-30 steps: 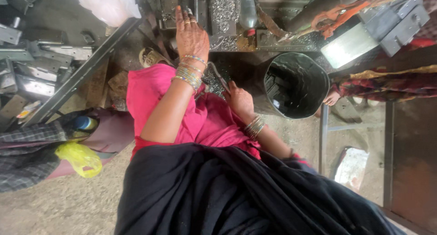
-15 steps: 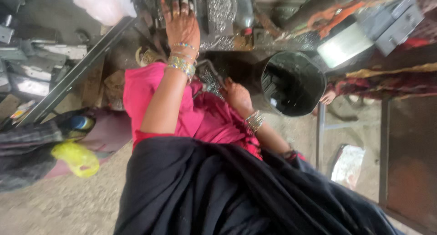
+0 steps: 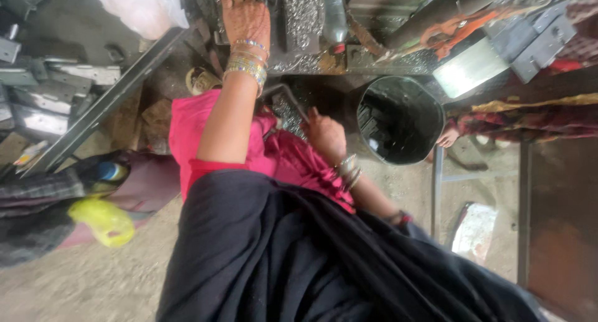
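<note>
Left hand (image 3: pixel 244 13) lies flat, released, on the machine bed (image 3: pixel 299 29), likely bracing; right hand (image 3: pixel 324 135) clenches small metal parts (image 3: pixel 285 107) over the lap, near the black bucket (image 3: pixel 398 119).

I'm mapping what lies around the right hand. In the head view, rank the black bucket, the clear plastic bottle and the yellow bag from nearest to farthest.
From the right hand:
1. Black bucket, just to its right.
2. Clear plastic bottle, above it on the metal bench.
3. Yellow bag, far left on the ground.

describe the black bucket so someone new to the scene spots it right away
Start at the cluttered metal workbench along the top edge. Just below it, right of the person's right hand, stands the black bucket. It is the only round, open-topped container there, dark inside, among flat metal parts.
</note>
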The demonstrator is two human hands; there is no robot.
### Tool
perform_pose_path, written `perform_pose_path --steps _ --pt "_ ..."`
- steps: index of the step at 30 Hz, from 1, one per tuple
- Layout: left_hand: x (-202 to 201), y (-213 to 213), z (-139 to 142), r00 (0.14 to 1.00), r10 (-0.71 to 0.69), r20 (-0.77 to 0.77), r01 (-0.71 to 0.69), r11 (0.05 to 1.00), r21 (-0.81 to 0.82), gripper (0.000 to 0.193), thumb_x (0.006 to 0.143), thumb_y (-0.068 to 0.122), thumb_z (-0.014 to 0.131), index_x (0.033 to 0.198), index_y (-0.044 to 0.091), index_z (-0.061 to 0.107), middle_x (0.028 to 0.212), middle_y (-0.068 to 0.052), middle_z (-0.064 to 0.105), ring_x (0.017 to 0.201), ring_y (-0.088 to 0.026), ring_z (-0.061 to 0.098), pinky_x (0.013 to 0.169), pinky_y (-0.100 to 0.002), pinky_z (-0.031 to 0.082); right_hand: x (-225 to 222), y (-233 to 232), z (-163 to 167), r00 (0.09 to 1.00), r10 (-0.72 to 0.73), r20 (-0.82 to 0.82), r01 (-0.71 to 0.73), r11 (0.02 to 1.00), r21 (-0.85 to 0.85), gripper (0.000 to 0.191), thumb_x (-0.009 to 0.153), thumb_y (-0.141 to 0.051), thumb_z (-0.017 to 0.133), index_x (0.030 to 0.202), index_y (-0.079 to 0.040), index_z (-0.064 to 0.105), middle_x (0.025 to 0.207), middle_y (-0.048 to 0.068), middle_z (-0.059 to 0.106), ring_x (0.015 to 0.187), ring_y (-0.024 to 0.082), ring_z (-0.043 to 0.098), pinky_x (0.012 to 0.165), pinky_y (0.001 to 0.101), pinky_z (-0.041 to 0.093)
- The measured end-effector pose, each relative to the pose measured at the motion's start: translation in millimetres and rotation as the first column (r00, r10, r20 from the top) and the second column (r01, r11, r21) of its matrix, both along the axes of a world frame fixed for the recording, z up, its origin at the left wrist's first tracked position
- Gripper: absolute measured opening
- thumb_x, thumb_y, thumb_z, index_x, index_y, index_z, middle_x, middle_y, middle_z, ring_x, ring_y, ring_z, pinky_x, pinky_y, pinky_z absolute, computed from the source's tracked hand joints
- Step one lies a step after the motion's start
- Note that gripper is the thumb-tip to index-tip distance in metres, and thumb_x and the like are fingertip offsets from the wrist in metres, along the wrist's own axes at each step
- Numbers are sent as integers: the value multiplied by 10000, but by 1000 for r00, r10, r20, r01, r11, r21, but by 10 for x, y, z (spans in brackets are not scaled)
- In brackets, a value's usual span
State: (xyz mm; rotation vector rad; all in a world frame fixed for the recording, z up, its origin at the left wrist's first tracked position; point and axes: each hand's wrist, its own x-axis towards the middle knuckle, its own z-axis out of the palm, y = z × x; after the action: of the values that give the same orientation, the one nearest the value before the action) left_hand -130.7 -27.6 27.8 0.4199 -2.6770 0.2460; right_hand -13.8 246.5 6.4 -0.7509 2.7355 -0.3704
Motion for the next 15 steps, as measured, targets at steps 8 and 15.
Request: perform_pose_path --steps 8,15 --pt "16 50 53 1000 20 -4 -20 999 31 274 1015 235 553 1014 101 793 1098 -113 747 1137 -290 621 1050 -548 324 -97 100 -372 993 76 -94 -75 997 7 503 945 -472 628 1186 -39 544 825 211 711 738 404 708 605 527 555" --pt "3 -32 96 997 -44 60 33 985 170 351 985 261 545 1246 105 721 1384 -119 635 1378 -306 470 1211 -580 69 67 51 -314 996 -35 82 41 997 -67 464 954 -410 635 1263 -75 547 886 211 740 828 414 712 701 537 548"
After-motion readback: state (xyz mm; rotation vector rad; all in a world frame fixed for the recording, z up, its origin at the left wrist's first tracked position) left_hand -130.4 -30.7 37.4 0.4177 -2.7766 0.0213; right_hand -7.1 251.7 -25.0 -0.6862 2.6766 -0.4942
